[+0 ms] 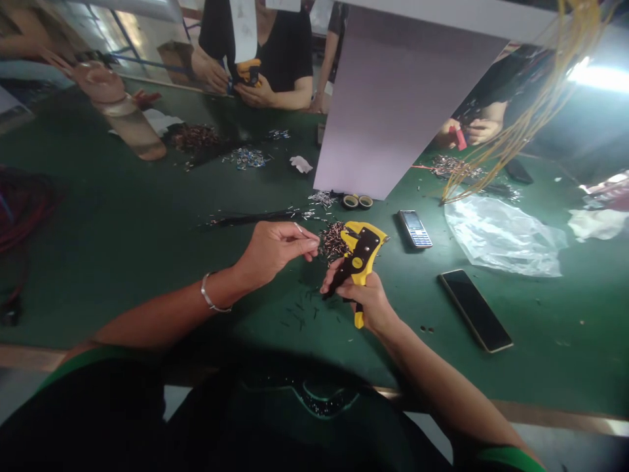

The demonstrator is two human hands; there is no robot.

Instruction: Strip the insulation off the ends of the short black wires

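The right hand (374, 303) wraps round the handles of a yellow-and-black tool (365, 248) beside a wire pile (332, 241); its round badge (358, 263) is too small to read. The left hand (275, 251), near the pile, is pinched closed; any contents cannot be told.

A pale panel (393, 105) blocks forward reach, with room between the left hand (275, 252) and red cables (22, 206).

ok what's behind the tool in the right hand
Partly behind the yellow tool: a pile of copper-coloured bits; farther back, two black rolls. Whatever the tool itself covers can't be seen.
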